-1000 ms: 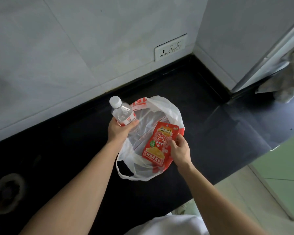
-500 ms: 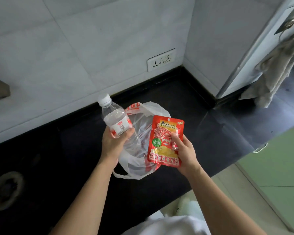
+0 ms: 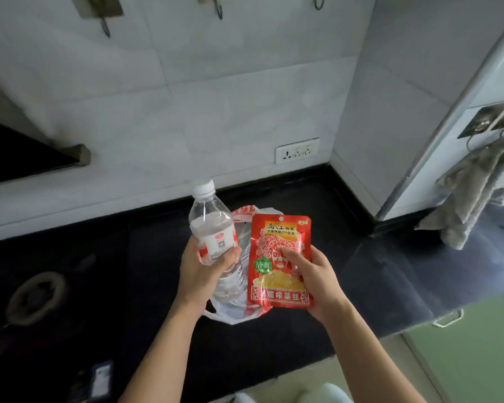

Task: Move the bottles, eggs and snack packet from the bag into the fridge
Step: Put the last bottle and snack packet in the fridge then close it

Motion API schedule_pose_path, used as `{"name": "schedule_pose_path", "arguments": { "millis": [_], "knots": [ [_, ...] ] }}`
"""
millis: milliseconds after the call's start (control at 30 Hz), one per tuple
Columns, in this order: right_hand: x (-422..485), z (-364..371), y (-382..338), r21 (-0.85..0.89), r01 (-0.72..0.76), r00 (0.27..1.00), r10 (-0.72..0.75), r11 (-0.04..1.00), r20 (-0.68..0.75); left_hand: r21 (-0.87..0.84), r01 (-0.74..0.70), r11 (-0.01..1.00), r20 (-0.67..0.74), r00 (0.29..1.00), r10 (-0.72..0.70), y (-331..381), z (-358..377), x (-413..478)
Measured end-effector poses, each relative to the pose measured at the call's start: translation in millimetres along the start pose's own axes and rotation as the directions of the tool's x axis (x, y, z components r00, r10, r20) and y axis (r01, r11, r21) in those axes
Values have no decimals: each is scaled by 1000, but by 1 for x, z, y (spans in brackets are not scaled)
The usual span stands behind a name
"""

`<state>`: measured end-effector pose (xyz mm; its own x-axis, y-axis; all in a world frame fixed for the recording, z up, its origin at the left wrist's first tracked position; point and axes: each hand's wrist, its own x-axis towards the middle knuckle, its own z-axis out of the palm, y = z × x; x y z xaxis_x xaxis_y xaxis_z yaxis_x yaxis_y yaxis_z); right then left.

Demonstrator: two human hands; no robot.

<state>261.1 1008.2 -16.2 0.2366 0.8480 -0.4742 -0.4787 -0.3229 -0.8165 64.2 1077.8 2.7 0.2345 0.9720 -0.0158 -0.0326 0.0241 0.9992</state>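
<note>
Left hand [image 3: 204, 274] wrapped round bottle [image 3: 213, 228], right hand [image 3: 312, 277] pinching snack packet [image 3: 280, 257]; bag [image 3: 233, 311] at their 6 o'clock. We'd carry both upright, grips firm, toward 2 o'clock.

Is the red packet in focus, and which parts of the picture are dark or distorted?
Head view: the snack packet is sharp, its print shows; the black counter is dim, with little detail; seams of the wall bow from the wide lens.
</note>
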Motion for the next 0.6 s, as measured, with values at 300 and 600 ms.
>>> {"name": "schedule_pose_path", "arguments": {
  "millis": [300, 600],
  "knots": [
    [-9, 22, -19, -163, 52, 975, -14, 985, 223, 6, 40, 999, -313, 949, -36, 22, -7, -52],
    [-35, 39, -3, -297, 15, 909, 111, 955, 402, 40, 89, 995, -585, 810, -49, 26, -5, -139]
  ]
}}
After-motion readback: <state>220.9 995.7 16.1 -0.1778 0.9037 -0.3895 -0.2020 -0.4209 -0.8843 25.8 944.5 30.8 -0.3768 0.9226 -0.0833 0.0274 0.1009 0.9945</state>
